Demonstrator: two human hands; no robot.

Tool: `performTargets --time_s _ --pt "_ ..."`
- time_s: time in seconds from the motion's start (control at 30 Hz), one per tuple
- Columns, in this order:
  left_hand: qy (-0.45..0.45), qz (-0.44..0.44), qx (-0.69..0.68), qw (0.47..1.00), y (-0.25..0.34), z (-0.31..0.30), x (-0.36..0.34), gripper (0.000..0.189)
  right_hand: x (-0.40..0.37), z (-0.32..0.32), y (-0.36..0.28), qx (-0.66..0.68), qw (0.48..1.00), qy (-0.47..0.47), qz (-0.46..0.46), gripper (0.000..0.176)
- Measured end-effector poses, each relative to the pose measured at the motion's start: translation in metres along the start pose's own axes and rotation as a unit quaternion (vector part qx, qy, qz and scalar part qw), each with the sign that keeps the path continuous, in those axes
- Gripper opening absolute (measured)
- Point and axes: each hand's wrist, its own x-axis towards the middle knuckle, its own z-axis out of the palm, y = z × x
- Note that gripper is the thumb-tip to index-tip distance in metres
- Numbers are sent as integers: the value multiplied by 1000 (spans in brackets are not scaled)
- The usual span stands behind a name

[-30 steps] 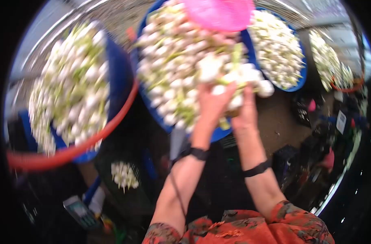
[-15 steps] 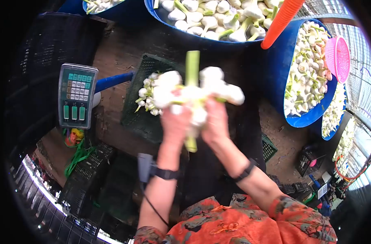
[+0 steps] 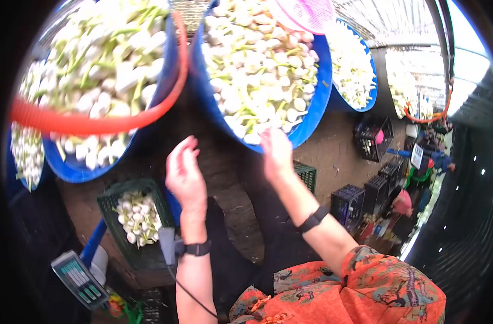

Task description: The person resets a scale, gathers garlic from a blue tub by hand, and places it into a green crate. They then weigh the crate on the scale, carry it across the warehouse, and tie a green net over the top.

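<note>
My right hand (image 3: 276, 151) is at the near rim of a blue tub (image 3: 323, 105) full of garlic bulbs (image 3: 268, 70) with green stems. Its fingertips touch or overlap the nearest bulbs, and whether they grip one is too blurred to tell. In the air between two tubs, my left hand (image 3: 186, 171) has its fingers apart and holds nothing. Below and left of it, a dark green crate (image 3: 107, 208) holds a small heap of garlic (image 3: 137, 218).
A second blue tub (image 3: 68, 171) of garlic, with a red-orange hose (image 3: 95, 125) across it, stands at left. A pink basket (image 3: 306, 13) lies at the tub's far side. A scale display (image 3: 80, 279) stands lower left. Black crates (image 3: 348, 204) and people are at right.
The view has swung right toward the tubs. The garlic bulbs that were in both hands are gone from them. My hands have moved apart, the right one to the tub's rim.
</note>
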Motion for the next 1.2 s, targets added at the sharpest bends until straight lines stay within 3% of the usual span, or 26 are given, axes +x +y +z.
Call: performTargets --time_s 0.03,0.1,0.17,0.2,0.27,0.3,0.37,0.4,0.43,0.5,0.57,0.6,0.63,0.7,0.77,0.8,0.83,0.9,0.93,1.1,1.13,1.17,1.2 --pt "-71 0 -35 997 5 41 14 26 34 -24 -5 60 992 73 79 32" --pt "-112 13 32 993 -30 111 53 33 84 -61 -3 28 990 45 129 46" --pt "-77 29 333 939 -72 150 101 45 109 -55 -12 139 945 47 291 62" --pt "-72 -58 268 959 -71 167 116 53 135 -64 22 171 933 7 317 69" --pt "47 -25 373 926 -116 176 145 85 146 -42 3 44 891 125 433 86" --pt "93 -108 494 858 -119 185 151 108 159 -42 26 55 891 134 431 86" --pt "117 -180 507 835 -124 199 159 119 183 -48 78 87 884 126 442 86" --pt "83 -252 414 871 -110 201 159 121 193 -54 108 106 877 109 456 86" --pt "73 -244 426 868 -120 196 165 124 200 -55 123 178 878 72 439 88" --pt "67 -284 431 854 -124 201 168 123 210 -54 122 258 870 42 419 91" --pt "51 -278 432 856 -139 183 164 120 205 -50 91 193 863 59 462 72" --pt "32 -268 423 865 -144 177 166 118 206 -53 66 204 830 63 515 63" --pt "32 -265 425 865 -139 179 165 118 205 -55 57 207 829 62 516 63" --pt "-11 -359 358 862 -124 185 158 104 201 -52 50 335 790 67 510 60" --pt "-61 -357 154 919 -141 185 155 90 205 -43 54 390 777 34 493 61" --pt "-76 -424 69 900 -135 193 159 82 206 -41 66 416 762 5 496 61" --pt "-76 -380 108 915 -136 195 156 83 208 -39 71 438 748 -26 497 62" --pt "-90 -380 108 914 -129 204 154 75 209 -39 53 466 741 -62 479 65" --pt "-75 -427 72 898 -123 207 155 75 206 -43 44 444 762 -38 470 66" --pt "-68 -408 107 904 -127 218 162 81 209 -32 44 501 748 -56 433 60" --pt "-24 -392 176 903 -124 222 157 76 209 -32 50 525 740 -63 416 58" --pt "-103 -285 194 933 -140 198 156 70 208 -29 64 586 688 -81 421 55" --pt "-97 -285 204 932 -129 205 153 64 207 -26 63 541 708 -24 453 54"
